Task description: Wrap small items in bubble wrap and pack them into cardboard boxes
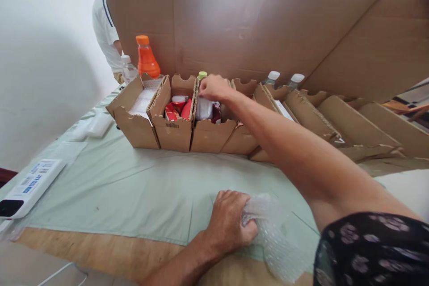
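My left hand (pixel 231 216) is closed on a piece of clear bubble wrap (pixel 281 241) near the front of the table. The wrap trails off to the right over the table's edge. Stretched forward, my right hand (pixel 214 88) is over the third cardboard bin (pixel 212 136) from the left, its fingers curled in. Just below those fingers, a whitish plastic-wrapped packet (pixel 203 108) and a dark red packet (pixel 216 112) stand in that bin. Whether my right fingers pinch anything is hidden. Behind the hand, a green bottle cap (pixel 202 74) shows.
Other bins hold red packets (pixel 177 109) and folded bubble wrap (pixel 145 98). An orange bottle (pixel 147 58) and clear bottles stand behind. A tall cardboard panel (pixel 241 31) backs the row. At left lies a white device (pixel 31 185). A person in a white shirt (pixel 104 27) stands beyond.
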Available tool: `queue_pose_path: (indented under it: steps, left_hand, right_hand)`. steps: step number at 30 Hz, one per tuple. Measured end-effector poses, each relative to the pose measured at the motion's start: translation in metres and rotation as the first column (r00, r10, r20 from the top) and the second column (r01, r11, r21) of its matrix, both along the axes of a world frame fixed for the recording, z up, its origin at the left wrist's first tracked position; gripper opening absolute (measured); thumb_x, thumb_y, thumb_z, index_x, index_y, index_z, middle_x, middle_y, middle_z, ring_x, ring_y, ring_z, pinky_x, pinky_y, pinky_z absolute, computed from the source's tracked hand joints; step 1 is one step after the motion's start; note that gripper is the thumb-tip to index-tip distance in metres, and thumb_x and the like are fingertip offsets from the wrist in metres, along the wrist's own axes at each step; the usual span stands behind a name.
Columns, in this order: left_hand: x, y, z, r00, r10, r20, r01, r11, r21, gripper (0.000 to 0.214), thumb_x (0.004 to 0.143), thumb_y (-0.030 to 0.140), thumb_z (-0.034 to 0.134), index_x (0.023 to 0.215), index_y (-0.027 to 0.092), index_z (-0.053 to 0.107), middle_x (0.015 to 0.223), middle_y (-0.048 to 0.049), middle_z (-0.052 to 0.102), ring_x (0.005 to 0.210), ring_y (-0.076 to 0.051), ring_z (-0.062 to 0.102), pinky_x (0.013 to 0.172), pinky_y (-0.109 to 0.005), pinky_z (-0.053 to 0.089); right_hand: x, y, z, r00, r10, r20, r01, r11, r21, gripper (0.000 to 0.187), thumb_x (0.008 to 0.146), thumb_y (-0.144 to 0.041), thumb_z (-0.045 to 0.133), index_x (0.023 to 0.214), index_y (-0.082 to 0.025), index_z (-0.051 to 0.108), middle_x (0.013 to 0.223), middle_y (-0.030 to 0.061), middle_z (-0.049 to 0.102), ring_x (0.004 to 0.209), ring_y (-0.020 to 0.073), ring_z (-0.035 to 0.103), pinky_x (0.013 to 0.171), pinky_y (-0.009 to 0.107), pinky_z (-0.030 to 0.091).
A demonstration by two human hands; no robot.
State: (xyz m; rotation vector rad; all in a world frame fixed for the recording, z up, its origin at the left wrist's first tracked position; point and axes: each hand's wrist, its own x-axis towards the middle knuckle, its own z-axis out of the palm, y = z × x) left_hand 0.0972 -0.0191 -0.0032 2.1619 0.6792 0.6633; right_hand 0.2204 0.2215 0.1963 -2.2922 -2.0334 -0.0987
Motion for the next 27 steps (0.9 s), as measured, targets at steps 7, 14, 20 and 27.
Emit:
queue_pose_path:
  steps: [7,14,20,27]
  left_hand:
    - [-0.012,-0.011,0.009,0.909,0.173,0.379,-0.283,0.924,0.256,0.041,0.063,0.012,0.071,0.102,0.022,0.066,0.163,-0.0164,0.037,0.137,-0.039,0.050,0.106,-0.055,0.047]
    - [-0.050,-0.006,0.056,0.920,-0.053,0.389,-0.027,0.980,0.198,0.028,0.070,0.021,0.080,0.098,0.022,0.074,0.170,-0.0126,0.022,0.154,-0.046,0.030,0.117,-0.061,0.037]
    - [-0.088,0.061,0.058,0.981,0.100,0.169,-0.071,0.984,-0.166,0.022,0.077,0.012,0.060,0.095,0.020,0.069,0.100,-0.0054,0.068,0.097,-0.021,0.067,0.090,-0.034,0.055]
    - [-0.084,0.073,0.023,0.987,0.151,-0.060,-0.162,0.929,-0.333,0.109,0.069,0.017,0.064,0.165,0.016,0.012,0.110,-0.0067,0.070,0.094,-0.024,0.067,0.087,-0.038,0.054]
  right_hand:
    - [0.026,-0.148,0.036,0.908,0.380,-0.176,-0.013,0.446,0.895,0.012,0.094,-0.026,0.059,0.100,-0.026,0.070,0.142,0.0049,0.062,0.127,0.0215,0.062,0.095,0.039,0.056]
    - [0.000,-0.280,-0.029,0.754,0.359,-0.550,-0.272,0.933,0.237,0.017,0.095,-0.043,0.057,0.098,-0.035,0.072,0.133,0.0065,0.069,0.117,0.0238,0.069,0.093,0.041,0.060]
    - [-0.004,-0.230,-0.002,0.814,0.182,-0.551,-0.067,0.973,0.223,0.024,0.087,-0.044,0.061,0.102,-0.032,0.075,0.108,0.0050,0.077,0.096,0.0255,0.072,0.085,0.041,0.058]
    - [-0.047,-0.036,0.026,0.978,0.208,0.005,-0.207,0.970,0.128,0.033,0.090,-0.019,0.053,0.110,-0.019,0.078,0.111,0.0084,0.078,0.104,0.0262,0.070,0.089,0.036,0.050]
